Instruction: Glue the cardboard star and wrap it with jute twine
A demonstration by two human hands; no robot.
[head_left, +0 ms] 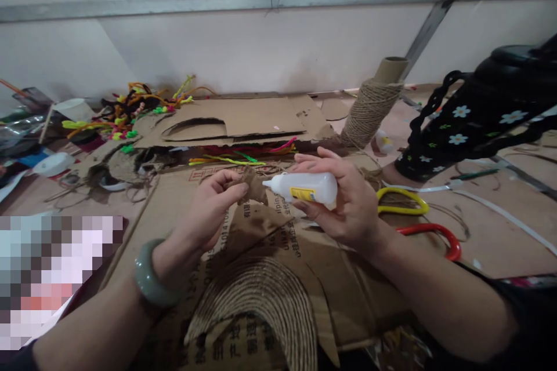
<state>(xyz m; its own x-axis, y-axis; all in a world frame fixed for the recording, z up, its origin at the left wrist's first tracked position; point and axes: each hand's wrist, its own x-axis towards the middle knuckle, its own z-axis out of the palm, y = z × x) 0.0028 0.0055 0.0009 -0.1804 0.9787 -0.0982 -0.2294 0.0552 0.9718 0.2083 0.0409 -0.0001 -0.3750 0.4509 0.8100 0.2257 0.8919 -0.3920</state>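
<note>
My left hand [224, 200] pinches a small brown piece of cardboard [255, 185] between thumb and fingers. In my right hand [343, 200] lies a white squeeze bottle of glue [315, 185] with a yellow label, tilted onto its side. Its narrow nozzle points left and meets or nearly touches the cardboard piece; I cannot tell which. Below both hands, a curved arch of coiled twine rows [278, 290] rests on a large printed cardboard sheet [174, 203]. Scissors with a yellow handle loop [404, 198] and a red one [450, 240] lie partly hidden behind my right arm.
A cone of twine [369, 107] leans at the back right beside a black flowered bottle [465, 116]. Cut cardboard [256, 113] lies behind my hands. Colourful pipe cleaners [139, 101] are heaped at the back left, near a white cup [76, 109]. A metal bar [209, 4] crosses the wall.
</note>
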